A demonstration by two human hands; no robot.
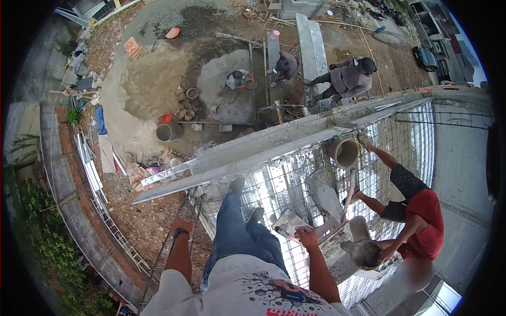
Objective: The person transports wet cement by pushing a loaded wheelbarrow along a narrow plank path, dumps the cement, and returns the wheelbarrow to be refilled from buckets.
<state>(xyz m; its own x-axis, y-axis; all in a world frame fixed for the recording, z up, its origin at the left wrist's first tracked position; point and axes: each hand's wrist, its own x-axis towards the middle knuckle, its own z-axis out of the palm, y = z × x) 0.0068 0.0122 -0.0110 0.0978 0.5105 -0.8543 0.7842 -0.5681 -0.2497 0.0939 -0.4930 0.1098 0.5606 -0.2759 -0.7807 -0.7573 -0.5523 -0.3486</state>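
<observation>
My left hand [182, 225], with a dark band at the wrist, is beside a thin metal frame [196, 208]; its fingers are too small to make out. My right hand [307, 236] is closed around the end of a slim tool [285, 232] with a dark tip, which points left. Below that hand spreads a steel bar grid [274, 187] over shiny sheets. Close by are a flat grey board [289, 219] and a cement-smeared slab [322, 196].
A co-worker in a red shirt [426, 224] bends over a tilted bucket [363, 253] at right. Another bucket [347, 153] lies near their foot. Beyond the concrete edge [237, 158], several people work below around wet cement [211, 79]. A ladder [118, 226] lies at left.
</observation>
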